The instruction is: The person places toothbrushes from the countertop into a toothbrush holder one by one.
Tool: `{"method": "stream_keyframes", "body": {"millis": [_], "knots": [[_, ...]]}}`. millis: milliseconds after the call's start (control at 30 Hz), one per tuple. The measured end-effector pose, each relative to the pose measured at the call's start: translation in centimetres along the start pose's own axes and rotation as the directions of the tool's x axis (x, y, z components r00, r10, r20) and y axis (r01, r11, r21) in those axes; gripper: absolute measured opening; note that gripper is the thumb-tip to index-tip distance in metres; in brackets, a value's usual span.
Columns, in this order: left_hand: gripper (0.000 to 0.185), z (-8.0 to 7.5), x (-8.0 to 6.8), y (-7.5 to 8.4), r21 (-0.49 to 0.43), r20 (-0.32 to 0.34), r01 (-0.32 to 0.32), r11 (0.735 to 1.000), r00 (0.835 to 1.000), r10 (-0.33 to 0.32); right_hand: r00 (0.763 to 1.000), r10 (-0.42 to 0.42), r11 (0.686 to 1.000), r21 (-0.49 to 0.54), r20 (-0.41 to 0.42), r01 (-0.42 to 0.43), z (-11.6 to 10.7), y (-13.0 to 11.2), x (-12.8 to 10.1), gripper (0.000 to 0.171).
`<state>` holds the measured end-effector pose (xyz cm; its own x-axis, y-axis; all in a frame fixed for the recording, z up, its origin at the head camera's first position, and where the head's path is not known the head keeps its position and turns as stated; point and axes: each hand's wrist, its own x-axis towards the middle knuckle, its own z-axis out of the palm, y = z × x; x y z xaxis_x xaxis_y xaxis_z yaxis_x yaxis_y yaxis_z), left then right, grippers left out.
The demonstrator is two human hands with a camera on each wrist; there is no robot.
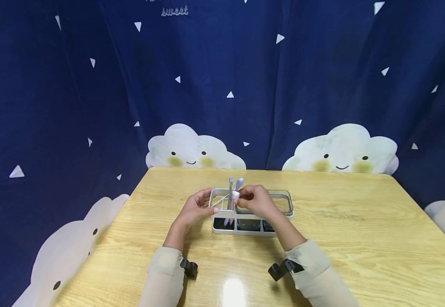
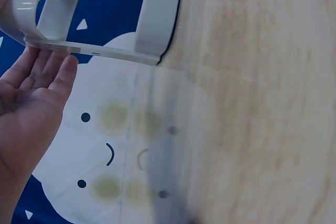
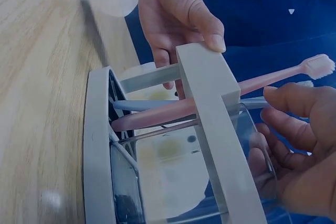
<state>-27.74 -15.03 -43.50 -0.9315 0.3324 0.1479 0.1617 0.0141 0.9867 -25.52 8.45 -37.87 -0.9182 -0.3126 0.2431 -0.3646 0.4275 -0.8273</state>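
A white toothbrush holder with two tiers stands on the table. My left hand grips its left end, thumb on the upper rim and fingers behind. A pink toothbrush leans through the upper tier, bristles up, its handle end in the lower tray. Beside it a blue toothbrush slants the same way. My right hand pinches the blue toothbrush near its upper part, above the holder. Another toothbrush with a bluish head stands upright close to them.
Clear cups sit in the holder's right part, one partly behind my right hand. The wooden table extends around the holder. A dark blue curtain with clouds and white triangles hangs behind the table.
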Motion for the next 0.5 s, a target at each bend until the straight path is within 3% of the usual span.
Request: {"method": "stream_keyframes", "body": {"millis": [433,500], "knots": [[0.072,0.3,-0.9,0.3,0.047,-0.014,-0.024,0.999,1.0,0.024,0.995,-0.016,0.997,0.07,-0.095,0.023,-0.8,-0.2,-1.9,0.017],[0.073,0.5,-1.1,1.2,0.04,-0.003,-0.018,0.999,1.0,0.018,0.995,-0.003,0.997,0.072,-0.104,0.01,-1.1,-0.8,-2.3,0.017]]}}
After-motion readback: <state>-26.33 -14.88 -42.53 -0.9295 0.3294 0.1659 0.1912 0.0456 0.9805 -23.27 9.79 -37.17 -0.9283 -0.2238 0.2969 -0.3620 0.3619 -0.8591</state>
